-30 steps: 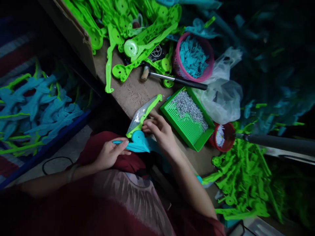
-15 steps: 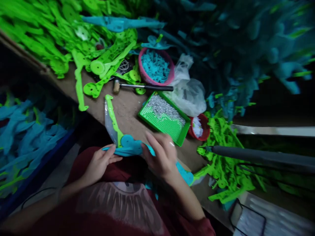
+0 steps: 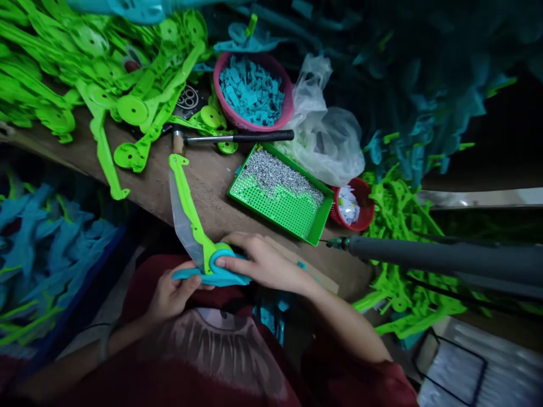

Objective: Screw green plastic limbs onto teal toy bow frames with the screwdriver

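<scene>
In the head view, both hands hold a hinged plastic piece close to the shirt. Its green arm point(image 3: 186, 200), edged by a clear curved strip point(image 3: 180, 217), points up and away, and its blue arm point(image 3: 214, 277) lies crosswise below. My left hand point(image 3: 176, 291) pinches the left end of the blue arm between thumb and fingers. At the round blue joint point(image 3: 217, 260), my right hand point(image 3: 254, 263) presses its thumb on top with the fingers wrapped behind. Part of the blue arm is hidden by the right hand.
A hammer point(image 3: 233, 137) lies behind a green perforated tray point(image 3: 271, 212) of small metal pieces. Nearby are a pink bowl point(image 3: 218, 93), plastic bag point(image 3: 335, 138) and red basket point(image 3: 367, 212). A grey powered-driver-like tool point(image 3: 394, 251) juts in from the right. Green parts point(image 3: 42, 56) are heaped left.
My right hand has moved left and closed around the round joint. The blue-and-green piece beyond my right forearm is no longer visible. The view has shifted, bringing the grey tool's tip nearer the tray.
</scene>
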`<control>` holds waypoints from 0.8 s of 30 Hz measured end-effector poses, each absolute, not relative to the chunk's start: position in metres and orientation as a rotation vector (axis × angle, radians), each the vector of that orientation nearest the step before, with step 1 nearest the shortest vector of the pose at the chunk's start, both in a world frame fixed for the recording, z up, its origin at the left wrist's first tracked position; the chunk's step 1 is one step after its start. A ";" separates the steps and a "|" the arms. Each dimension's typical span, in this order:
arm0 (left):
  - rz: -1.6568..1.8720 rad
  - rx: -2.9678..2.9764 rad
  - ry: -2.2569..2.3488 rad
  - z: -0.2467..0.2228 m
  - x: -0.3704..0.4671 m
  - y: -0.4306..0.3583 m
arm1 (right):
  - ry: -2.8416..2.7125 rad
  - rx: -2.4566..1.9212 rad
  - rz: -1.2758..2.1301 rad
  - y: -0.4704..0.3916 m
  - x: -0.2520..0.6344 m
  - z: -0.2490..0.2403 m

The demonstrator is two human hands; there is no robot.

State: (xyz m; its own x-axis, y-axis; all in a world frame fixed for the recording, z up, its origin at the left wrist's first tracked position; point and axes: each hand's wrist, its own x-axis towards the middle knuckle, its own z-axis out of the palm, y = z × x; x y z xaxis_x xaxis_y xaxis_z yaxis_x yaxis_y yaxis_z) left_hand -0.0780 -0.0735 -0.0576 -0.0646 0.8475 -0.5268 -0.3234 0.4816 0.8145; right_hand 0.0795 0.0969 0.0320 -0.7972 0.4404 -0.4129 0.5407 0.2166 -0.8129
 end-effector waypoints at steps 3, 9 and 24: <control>1.031 0.597 1.248 -0.055 -0.081 -0.068 | 2.293 0.956 -1.772 0.103 0.072 0.032; 1.015 0.614 1.256 -0.045 -0.081 -0.058 | 2.197 0.994 -1.842 0.107 0.077 0.024; 1.143 0.257 1.439 -0.060 -0.067 -0.058 | 3.027 0.803 -0.878 0.088 0.110 0.011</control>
State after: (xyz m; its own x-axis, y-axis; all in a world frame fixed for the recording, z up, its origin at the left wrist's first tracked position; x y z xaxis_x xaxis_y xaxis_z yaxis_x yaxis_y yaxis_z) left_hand -0.0674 -0.0580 -0.0598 -0.2566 0.7288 -0.6348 -0.4531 0.4895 0.7451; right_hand 0.1104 0.0876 0.0109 -0.8722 0.4883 -0.0299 0.4284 0.7330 -0.5284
